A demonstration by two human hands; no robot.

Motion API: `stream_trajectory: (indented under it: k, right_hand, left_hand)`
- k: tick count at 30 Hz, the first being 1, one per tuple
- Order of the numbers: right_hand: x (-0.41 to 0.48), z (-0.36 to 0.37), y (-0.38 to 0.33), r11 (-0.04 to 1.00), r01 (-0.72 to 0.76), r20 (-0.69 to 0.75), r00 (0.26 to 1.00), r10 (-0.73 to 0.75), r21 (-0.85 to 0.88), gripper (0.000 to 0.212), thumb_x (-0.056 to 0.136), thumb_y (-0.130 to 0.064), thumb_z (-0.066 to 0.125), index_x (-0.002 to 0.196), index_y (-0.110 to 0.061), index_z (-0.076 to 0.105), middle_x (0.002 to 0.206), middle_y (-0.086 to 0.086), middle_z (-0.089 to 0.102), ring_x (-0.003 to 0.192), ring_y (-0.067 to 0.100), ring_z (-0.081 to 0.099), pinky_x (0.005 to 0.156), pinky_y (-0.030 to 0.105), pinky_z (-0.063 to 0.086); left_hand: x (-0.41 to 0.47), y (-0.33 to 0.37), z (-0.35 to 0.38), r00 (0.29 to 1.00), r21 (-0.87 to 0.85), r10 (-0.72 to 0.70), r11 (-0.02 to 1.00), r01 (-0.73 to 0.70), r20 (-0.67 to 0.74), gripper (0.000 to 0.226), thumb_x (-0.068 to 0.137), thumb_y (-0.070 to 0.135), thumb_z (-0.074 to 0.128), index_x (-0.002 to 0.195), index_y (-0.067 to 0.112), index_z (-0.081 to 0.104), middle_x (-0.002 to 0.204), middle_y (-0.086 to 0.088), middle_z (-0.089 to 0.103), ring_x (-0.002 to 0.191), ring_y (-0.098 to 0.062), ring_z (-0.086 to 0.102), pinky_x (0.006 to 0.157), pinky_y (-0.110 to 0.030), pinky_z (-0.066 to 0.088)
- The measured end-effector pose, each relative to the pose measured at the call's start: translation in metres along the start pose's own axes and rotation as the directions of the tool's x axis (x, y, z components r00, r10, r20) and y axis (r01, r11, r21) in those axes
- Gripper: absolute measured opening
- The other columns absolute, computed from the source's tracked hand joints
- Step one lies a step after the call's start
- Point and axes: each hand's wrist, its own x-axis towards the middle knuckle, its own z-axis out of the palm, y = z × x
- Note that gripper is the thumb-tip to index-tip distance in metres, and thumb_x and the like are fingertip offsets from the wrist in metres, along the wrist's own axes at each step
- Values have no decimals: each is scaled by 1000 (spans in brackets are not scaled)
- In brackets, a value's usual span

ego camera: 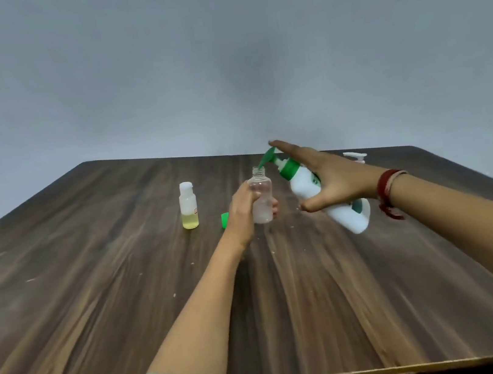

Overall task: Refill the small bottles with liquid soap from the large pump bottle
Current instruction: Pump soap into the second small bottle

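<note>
Holding sm bottle (261, 199), L grip (243, 216); spout (267, 158) above

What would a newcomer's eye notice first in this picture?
The tilted white pump bottle in the right hand stands out, its green nozzle over the open clear bottle that the left hand holds, mid-table. Left of them stands a capped small bottle with yellow liquid.

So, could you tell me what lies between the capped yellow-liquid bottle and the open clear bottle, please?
In the head view, a green cap lies on the table, partly hidden by the left hand gripping the clear bottle.
</note>
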Motion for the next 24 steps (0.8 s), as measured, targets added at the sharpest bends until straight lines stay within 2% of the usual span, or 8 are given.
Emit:
stream_trajectory:
  k: [4,8,11,13,15,17,20,24]
  right_hand:
    - [3,1,1,999,-7,11,1000,7,44,106,65,-32,70,142,-63,4,142,1,40,119,24,51,97,44,49]
    - [3,-2,5,995,5,119,993,-16,96,114,72,-13,72,147,-56,-1,153,-16,28,124,8,48,96,31,49]
    - [2,-8,7,994,5,172,985,-23,106,114,75,-6,70,149,-53,-3,141,-28,32,102,-11,55,79,14,50]
    - [2,-14,8,994,-13,200,980,-9,109,110,77,-5,70,149,-51,1,126,-34,39,85,-10,59,68,12,49]
    - [2,-22,5,994,-31,220,975,7,107,106,75,-13,72,147,-55,6,117,-29,48,82,-5,59,67,13,50]
    - [2,-28,2,992,-45,232,973,16,121,102,68,-23,69,144,-56,10,112,-16,54,79,-2,59,65,14,50]
    - [3,-32,-2,988,-48,250,968,9,150,98,66,-22,67,141,-54,13,105,-1,55,75,3,60,62,17,53]
    - [6,-33,-6,987,-38,270,963,-5,154,98,65,-21,66,140,-54,12,100,3,58,71,5,61,60,19,53]
  left_hand:
    - [2,-4,1,1000,-32,-19,999,19,-7,24,77,29,43,90,14,57,61,-3,63,55,-15,59,54,-26,49]
    - [-1,-2,3,1000,5,-27,1000,27,-4,26,77,29,42,93,14,56,62,-2,64,57,-17,60,53,-25,50]
    - [-3,1,4,999,12,-26,1000,26,23,27,74,27,43,93,12,54,63,-2,64,56,-14,61,55,-26,50]
    - [-2,1,4,999,15,-40,999,40,32,27,73,27,43,92,12,55,63,-3,64,56,-15,60,58,-28,50]
    - [-1,1,5,997,16,-60,998,59,49,27,74,28,43,92,12,55,64,-4,64,56,-16,61,60,-29,50]
    - [-1,2,6,993,-29,-87,996,90,76,30,74,27,43,95,10,54,63,-5,65,55,-16,60,59,-29,51]
    - [-2,4,8,990,-81,-105,990,113,94,34,73,28,43,97,6,54,62,-6,64,55,-17,60,59,-30,51]
    - [-5,7,7,990,-91,-101,990,110,96,40,73,30,41,99,3,54,63,-6,64,57,-17,60,59,-30,53]
